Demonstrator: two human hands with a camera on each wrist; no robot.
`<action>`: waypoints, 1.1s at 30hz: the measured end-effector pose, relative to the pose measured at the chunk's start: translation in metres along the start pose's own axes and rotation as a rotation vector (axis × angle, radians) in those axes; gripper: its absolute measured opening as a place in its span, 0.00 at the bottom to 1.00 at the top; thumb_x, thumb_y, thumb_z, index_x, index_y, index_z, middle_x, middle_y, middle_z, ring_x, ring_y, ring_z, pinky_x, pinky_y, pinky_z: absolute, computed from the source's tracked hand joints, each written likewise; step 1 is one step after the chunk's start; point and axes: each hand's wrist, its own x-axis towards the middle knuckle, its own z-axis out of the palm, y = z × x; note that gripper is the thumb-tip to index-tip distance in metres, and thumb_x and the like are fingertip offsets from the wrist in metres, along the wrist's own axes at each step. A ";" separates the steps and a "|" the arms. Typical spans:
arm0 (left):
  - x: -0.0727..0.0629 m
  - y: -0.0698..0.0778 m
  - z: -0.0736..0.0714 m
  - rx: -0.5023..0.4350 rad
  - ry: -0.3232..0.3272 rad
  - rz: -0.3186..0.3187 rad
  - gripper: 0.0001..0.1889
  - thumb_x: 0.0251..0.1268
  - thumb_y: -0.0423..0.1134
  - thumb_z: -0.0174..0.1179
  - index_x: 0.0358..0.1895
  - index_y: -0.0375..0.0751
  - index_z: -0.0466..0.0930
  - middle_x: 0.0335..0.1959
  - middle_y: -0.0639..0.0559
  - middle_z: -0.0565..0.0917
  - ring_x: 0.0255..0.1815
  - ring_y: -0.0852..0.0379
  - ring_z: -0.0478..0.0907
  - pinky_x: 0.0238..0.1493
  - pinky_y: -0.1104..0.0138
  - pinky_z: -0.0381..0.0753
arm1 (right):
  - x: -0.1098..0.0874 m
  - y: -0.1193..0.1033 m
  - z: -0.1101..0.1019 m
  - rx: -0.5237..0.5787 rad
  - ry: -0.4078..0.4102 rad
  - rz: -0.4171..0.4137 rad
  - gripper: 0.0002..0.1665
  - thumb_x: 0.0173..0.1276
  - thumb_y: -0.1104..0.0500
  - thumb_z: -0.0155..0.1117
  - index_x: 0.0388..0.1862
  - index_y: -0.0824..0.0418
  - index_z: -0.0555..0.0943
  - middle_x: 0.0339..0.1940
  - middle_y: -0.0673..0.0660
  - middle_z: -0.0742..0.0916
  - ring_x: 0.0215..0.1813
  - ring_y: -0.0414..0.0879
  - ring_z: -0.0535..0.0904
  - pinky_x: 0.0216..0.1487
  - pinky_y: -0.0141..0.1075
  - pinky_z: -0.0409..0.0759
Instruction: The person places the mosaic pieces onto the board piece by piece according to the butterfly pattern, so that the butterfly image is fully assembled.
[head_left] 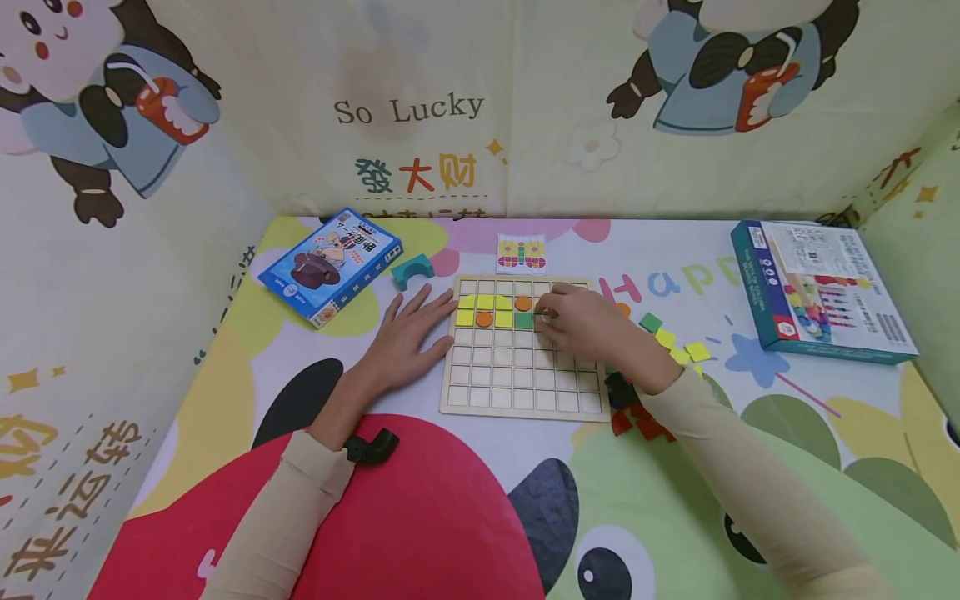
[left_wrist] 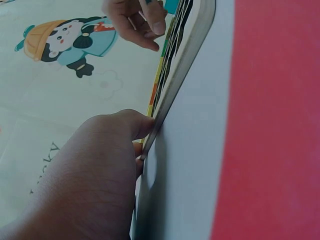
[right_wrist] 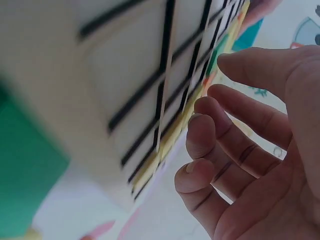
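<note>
Head alone: butterfly card | left hand flat at grid board | right wrist: right hand loose, thumb clear of fingertips

The pale wood-toned grid board carries yellow tiles, orange discs and a green square — bright against a tablecloth of red, green, yellow and white cartoon shapes — while the butterfly card shows yellow and pink and the sleeves look plain cream from here.

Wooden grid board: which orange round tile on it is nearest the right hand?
The upper orange round tile, above the green square tile, nearest the right hand; the other orange round tile sits lower, farther left, between yellow tiles.
</note>
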 end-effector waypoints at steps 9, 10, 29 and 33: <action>-0.001 0.000 0.000 0.006 -0.004 -0.001 0.37 0.77 0.61 0.52 0.85 0.58 0.60 0.88 0.59 0.57 0.92 0.47 0.41 0.89 0.38 0.33 | -0.027 0.029 -0.021 0.029 0.024 0.049 0.18 0.73 0.56 0.71 0.56 0.64 0.87 0.44 0.58 0.88 0.39 0.49 0.81 0.52 0.50 0.87; -0.001 0.000 0.000 0.005 -0.004 -0.002 0.37 0.77 0.61 0.52 0.85 0.58 0.60 0.88 0.59 0.57 0.92 0.48 0.41 0.89 0.38 0.33 | -0.030 0.032 -0.023 0.033 0.028 0.042 0.17 0.73 0.57 0.71 0.56 0.64 0.87 0.43 0.58 0.88 0.37 0.48 0.80 0.53 0.51 0.87; -0.001 0.000 -0.001 0.013 0.000 0.003 0.37 0.77 0.60 0.52 0.85 0.58 0.60 0.88 0.58 0.58 0.92 0.48 0.41 0.89 0.39 0.34 | -0.093 0.082 -0.031 0.098 -0.097 0.043 0.16 0.65 0.57 0.79 0.52 0.55 0.90 0.44 0.52 0.89 0.40 0.42 0.78 0.37 0.26 0.82; 0.000 0.000 -0.001 0.018 -0.002 0.004 0.37 0.77 0.61 0.52 0.85 0.57 0.60 0.88 0.58 0.58 0.92 0.48 0.41 0.89 0.39 0.34 | -0.097 0.085 -0.028 0.112 -0.098 0.020 0.16 0.64 0.60 0.79 0.52 0.56 0.91 0.43 0.51 0.88 0.40 0.42 0.78 0.36 0.26 0.82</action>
